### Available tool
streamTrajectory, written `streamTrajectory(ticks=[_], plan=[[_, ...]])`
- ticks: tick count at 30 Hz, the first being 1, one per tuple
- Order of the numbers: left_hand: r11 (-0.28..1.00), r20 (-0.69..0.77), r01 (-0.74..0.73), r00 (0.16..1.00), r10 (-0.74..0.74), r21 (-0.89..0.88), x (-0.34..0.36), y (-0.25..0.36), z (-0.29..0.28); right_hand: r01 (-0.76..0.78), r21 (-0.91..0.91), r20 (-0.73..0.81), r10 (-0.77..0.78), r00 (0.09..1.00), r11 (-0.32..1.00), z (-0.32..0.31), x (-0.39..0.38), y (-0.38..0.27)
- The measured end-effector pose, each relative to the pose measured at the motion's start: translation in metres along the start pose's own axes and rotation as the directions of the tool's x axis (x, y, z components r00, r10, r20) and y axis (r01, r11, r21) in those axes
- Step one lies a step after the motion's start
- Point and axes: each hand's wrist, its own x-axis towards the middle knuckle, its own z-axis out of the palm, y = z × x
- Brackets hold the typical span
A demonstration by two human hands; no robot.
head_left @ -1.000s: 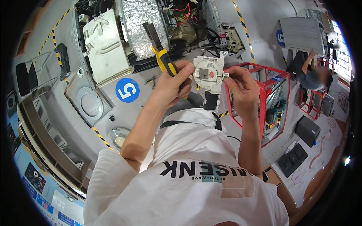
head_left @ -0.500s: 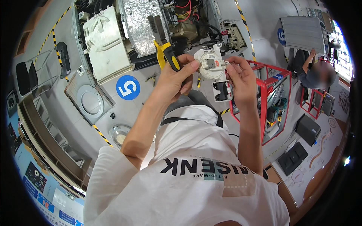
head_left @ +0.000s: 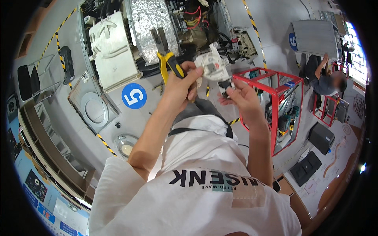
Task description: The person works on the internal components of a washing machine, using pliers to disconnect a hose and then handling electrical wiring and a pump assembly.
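One white part [head_left: 215, 70] lies between the left hand [head_left: 182, 87], which pinches its left side and grips pliers [head_left: 175, 67], and the right hand [head_left: 245, 99], closed on its near end; its long axis points forward, slightly left.

Left fingers [head_left: 195, 74] hold pliers [head_left: 172, 63] and a white part [head_left: 212, 67], right fingers [head_left: 236, 95] at its end

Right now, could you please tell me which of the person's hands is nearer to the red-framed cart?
Right. In the picture, the right hand shows at the left edge of the red-framed cart; the left hand is farther left of it.
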Motion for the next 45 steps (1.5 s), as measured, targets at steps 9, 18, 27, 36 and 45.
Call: streamTrajectory(ticks=[9,18,27,36,45], plan=[[0.995,-0.082,-0.037,0.996,0.045,0.092,0.002,-0.017,-0.008,0.010,-0.103,-0.100,-0.020,0.995,0.995,0.009,0.014,0.026],[0.934,-0.061,-0.253,0.959,0.276,0.254,0.105,0.005,0.023,0.143,-0.136,-0.333,-0.181,0.925,0.980,0.004,0.062,0.028],[0.931,-0.169,-0.279,0.932,0.321,0.234,0.190,0.001,0.052,0.059,-0.105,-0.307,-0.089,0.948,0.993,-0.017,0.051,0.052],[0.695,-0.082,-0.494,0.782,0.618,0.522,0.220,0.013,0.038,-0.001,-0.055,-0.345,-0.018,0.938,0.998,-0.039,0.037,0.073],[0.774,-0.130,-0.396,0.847,0.516,0.493,0.224,0.013,0.037,-0.013,-0.047,-0.338,-0.003,0.941,0.999,-0.034,0.045,0.066]])
